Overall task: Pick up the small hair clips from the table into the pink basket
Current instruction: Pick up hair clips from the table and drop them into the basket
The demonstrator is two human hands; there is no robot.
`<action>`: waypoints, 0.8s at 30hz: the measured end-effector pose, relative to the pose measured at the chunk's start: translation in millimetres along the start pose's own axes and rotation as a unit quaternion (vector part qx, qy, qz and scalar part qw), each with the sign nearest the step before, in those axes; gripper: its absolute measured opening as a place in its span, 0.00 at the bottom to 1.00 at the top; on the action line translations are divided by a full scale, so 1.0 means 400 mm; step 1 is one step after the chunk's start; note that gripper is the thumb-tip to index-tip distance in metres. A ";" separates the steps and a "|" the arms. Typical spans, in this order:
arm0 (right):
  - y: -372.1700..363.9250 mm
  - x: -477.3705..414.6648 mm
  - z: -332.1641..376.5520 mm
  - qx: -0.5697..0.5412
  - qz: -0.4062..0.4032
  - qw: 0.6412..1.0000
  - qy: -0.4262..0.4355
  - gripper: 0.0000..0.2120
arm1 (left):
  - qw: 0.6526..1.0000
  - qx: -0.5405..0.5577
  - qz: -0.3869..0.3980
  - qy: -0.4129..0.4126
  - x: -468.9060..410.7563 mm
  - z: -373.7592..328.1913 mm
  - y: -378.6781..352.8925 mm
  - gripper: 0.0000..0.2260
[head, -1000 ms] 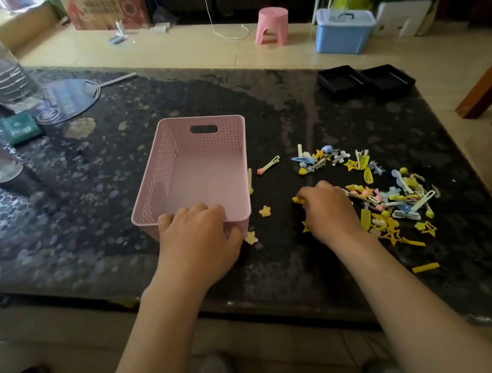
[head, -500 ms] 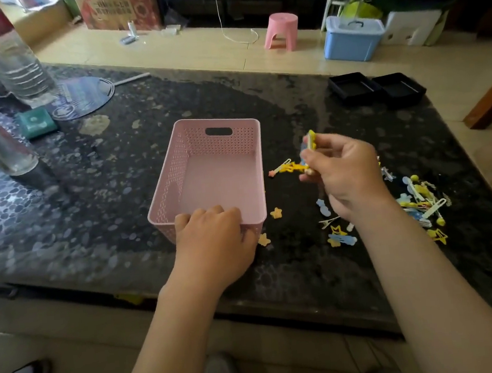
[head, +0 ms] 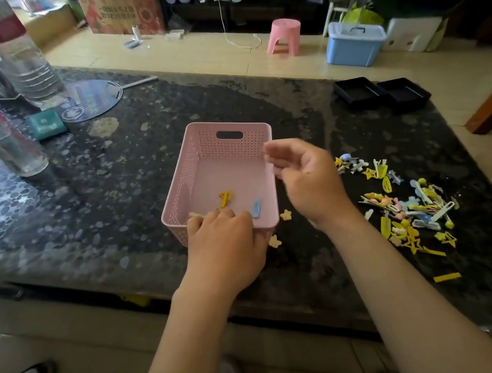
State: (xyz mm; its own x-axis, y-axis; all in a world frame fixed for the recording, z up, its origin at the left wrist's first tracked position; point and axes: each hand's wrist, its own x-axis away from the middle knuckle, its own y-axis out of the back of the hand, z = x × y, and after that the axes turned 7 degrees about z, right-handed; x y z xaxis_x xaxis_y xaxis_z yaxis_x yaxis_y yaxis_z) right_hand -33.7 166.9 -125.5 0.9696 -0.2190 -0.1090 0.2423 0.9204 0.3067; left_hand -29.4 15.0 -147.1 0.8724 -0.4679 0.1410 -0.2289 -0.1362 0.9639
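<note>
The pink basket (head: 202,148) stands in the middle of the dark stone table. Inside it lie a yellow clip (head: 225,198), a blue clip (head: 256,207) and a pale one partly hidden by my fingers. My left hand (head: 226,247) grips the basket's near rim. My right hand (head: 306,178) hovers over the basket's right wall, fingers spread and blurred, nothing in it. A pile of small yellow, blue, white and pink hair clips (head: 410,204) lies to the right on the table. Two small star clips (head: 285,214) (head: 274,241) lie beside the basket's near right corner.
Clear bottles (head: 19,57) and a glass (head: 2,139) stand at the far left, with a round fan (head: 91,101) and a teal box (head: 46,125). Two black trays (head: 382,92) sit at the far right. A loose yellow strip (head: 446,277) lies near the front edge.
My right hand carried clips from the pile leftward over the basket and opened; clips now lie inside the basket. My left hand stayed on the basket rim.
</note>
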 end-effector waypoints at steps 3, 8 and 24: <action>0.051 -0.016 -0.058 0.166 -0.045 0.981 -0.091 0.23 | 1.000 0.012 0.011 -0.001 0.000 0.000 0.006 0.11; 0.046 -0.055 -0.157 0.353 0.100 0.902 -0.228 0.43 | 1.000 0.003 0.030 0.008 -0.005 -0.003 0.010 0.09; -0.032 -0.153 -0.171 0.516 0.139 0.836 -0.123 0.09 | 0.999 0.008 0.041 0.019 -0.015 -0.004 0.019 0.10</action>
State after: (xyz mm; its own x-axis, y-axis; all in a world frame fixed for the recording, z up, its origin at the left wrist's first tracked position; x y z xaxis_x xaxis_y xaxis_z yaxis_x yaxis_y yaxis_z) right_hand -98.3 190.8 -187.4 0.9397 -0.2198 0.2619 -0.2177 0.2058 0.9541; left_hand -35.5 18.1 -140.4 0.8660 -0.4446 0.2287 -0.3077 -0.1134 0.9447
